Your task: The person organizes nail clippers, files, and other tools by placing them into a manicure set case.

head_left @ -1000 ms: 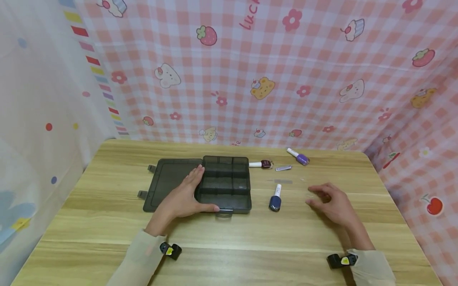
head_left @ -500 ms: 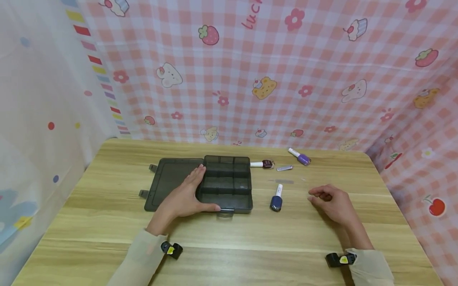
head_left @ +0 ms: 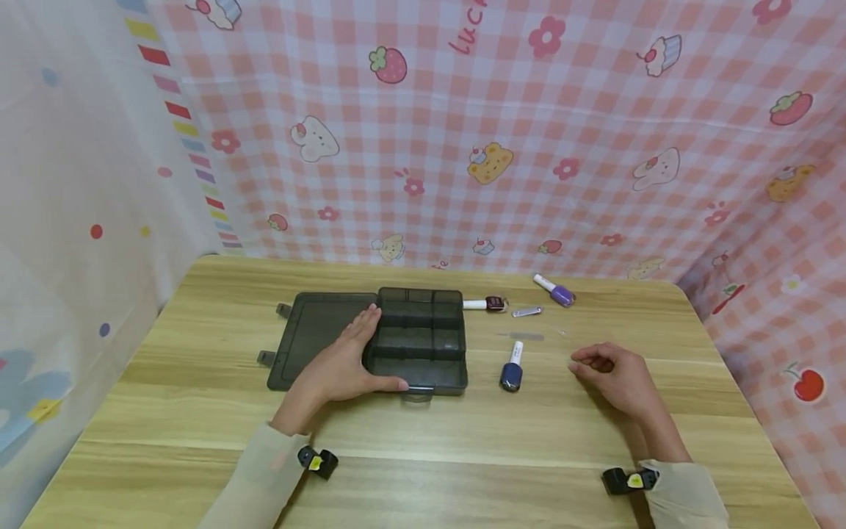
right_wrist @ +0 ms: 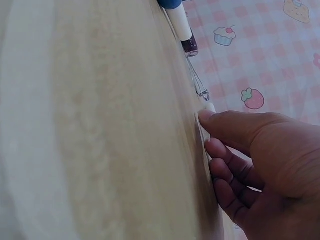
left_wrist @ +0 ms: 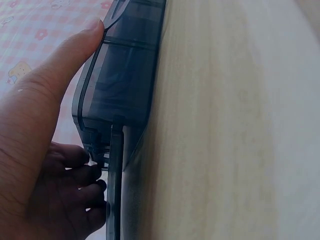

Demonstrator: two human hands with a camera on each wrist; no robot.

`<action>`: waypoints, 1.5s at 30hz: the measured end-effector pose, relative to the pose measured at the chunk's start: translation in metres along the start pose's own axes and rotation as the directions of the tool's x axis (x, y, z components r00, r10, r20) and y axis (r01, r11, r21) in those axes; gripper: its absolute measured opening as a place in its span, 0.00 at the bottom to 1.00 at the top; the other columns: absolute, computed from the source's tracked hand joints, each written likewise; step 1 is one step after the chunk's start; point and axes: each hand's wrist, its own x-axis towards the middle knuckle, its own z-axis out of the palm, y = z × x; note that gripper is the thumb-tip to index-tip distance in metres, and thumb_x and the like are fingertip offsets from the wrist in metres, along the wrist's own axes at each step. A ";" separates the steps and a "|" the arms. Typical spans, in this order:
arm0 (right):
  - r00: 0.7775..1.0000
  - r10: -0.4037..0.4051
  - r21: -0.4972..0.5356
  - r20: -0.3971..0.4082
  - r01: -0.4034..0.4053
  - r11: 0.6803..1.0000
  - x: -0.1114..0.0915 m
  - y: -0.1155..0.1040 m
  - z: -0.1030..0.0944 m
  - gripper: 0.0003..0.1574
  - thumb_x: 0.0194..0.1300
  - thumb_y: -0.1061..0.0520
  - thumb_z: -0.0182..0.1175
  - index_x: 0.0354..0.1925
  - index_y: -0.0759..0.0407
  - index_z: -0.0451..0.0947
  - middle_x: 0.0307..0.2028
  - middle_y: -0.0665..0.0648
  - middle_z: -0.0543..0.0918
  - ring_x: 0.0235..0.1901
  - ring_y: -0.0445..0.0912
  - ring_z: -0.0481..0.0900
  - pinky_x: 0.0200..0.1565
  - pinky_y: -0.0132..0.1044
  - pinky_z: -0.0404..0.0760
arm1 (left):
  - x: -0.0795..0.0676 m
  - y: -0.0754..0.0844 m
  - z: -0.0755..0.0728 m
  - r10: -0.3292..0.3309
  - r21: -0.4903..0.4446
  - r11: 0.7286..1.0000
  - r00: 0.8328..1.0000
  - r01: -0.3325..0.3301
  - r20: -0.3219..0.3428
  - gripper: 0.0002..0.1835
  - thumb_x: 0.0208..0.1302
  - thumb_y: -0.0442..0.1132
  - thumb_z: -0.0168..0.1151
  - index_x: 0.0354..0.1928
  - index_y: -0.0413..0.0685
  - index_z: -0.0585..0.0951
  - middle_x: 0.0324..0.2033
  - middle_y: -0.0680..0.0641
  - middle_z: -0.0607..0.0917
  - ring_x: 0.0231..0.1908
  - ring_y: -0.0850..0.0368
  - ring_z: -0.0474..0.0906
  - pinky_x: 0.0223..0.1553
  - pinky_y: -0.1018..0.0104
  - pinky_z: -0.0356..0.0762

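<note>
My left hand (head_left: 337, 371) rests on a dark translucent compartment box (head_left: 452, 391) lying unfolded on the table. Its thumb touches the front rim, while straight fingers reach across the hinge beside the lid (head_left: 311, 323). The box's compartments look bare. Farther right, my right hand (head_left: 615, 375) is low over the tabletop, fingers curled and thumb tip close to the index finger. Whether a small thing is pinched there is hidden. Nearest to it are a blue nail polish bottle (head_left: 511, 373), a thin grey nail file (head_left: 526, 336) and a tiny clear piece (head_left: 562, 333).
Silver nail clippers (head_left: 527, 311) lie behind the file. A dark red nail polish bottle (head_left: 494, 303) has its white cap against the box's right side. Behind these is a purple nail polish bottle (head_left: 562, 295). A checked curtain (head_left: 423, 147) hangs along the table's back edge.
My right thumb and index finger have closed together; a faint clear thing near their tips a second ago no longer shows. The left hand and box stay put.
</note>
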 end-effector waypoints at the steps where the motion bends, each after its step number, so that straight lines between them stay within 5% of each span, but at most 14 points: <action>1: 1.000 -0.001 0.003 -0.001 0.001 1.000 0.000 0.000 0.001 0.09 0.66 0.53 0.72 0.41 0.56 0.89 0.35 0.55 0.87 0.30 0.35 0.77 0.32 0.27 0.77 | 0.000 0.000 0.000 -0.001 0.000 1.000 1.000 0.001 0.001 0.75 0.42 0.83 0.67 0.84 0.54 0.42 0.84 0.53 0.41 0.83 0.46 0.40 0.77 0.38 0.56; 26: 1.000 -0.017 -0.002 -0.015 0.017 1.000 0.012 -0.032 0.001 0.10 0.68 0.54 0.70 0.46 0.56 0.88 0.39 0.56 0.89 0.36 0.46 0.80 0.33 0.29 0.78 | 0.000 0.000 -0.001 -0.001 -0.008 1.000 1.000 0.001 0.009 0.76 0.41 0.84 0.67 0.84 0.55 0.41 0.84 0.53 0.40 0.83 0.47 0.39 0.77 0.38 0.56; 45: 0.991 -0.128 0.048 -0.029 0.130 0.990 0.029 -0.068 0.012 0.08 0.67 0.58 0.70 0.43 0.60 0.88 0.35 0.56 0.89 0.34 0.43 0.82 0.37 0.28 0.81 | 0.001 -0.002 0.001 0.004 -0.008 1.000 1.000 -0.004 0.001 0.76 0.41 0.84 0.66 0.84 0.55 0.42 0.84 0.53 0.41 0.83 0.48 0.39 0.77 0.39 0.56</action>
